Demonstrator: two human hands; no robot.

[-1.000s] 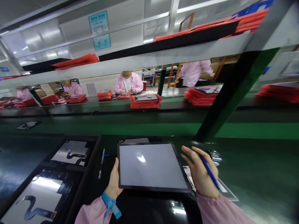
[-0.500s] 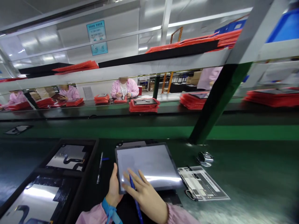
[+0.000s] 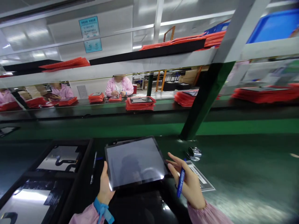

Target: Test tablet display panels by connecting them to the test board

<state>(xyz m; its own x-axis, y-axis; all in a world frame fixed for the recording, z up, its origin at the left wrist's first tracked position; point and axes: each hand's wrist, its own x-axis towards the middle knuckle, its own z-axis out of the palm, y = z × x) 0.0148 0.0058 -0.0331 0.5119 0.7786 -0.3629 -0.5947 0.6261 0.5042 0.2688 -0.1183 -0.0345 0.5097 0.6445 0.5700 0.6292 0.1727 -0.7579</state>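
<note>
A dark-bordered tablet screen with a grey reflective face is tilted up in front of me. My left hand grips its left edge, thumb up along the side. At its right edge is my right hand, fingers bent, with a blue marker pen held between them. Whether those fingertips touch the screen I cannot tell. Behind the right hand lies a flat panel with a pale strip, partly covered. Another glossy dark panel lies below the screen.
On the left, a black tray holds screen panels with ribbon cables. A thin pen lies beside it. A shiny metal roll sits near a green post. Across the bench are red-wrapped stacks and people in pink.
My right hand has moved from the screen's face to its right edge, keeping the blue marker. The screen has tilted and shifted left in view, and the camera has turned slightly right.
</note>
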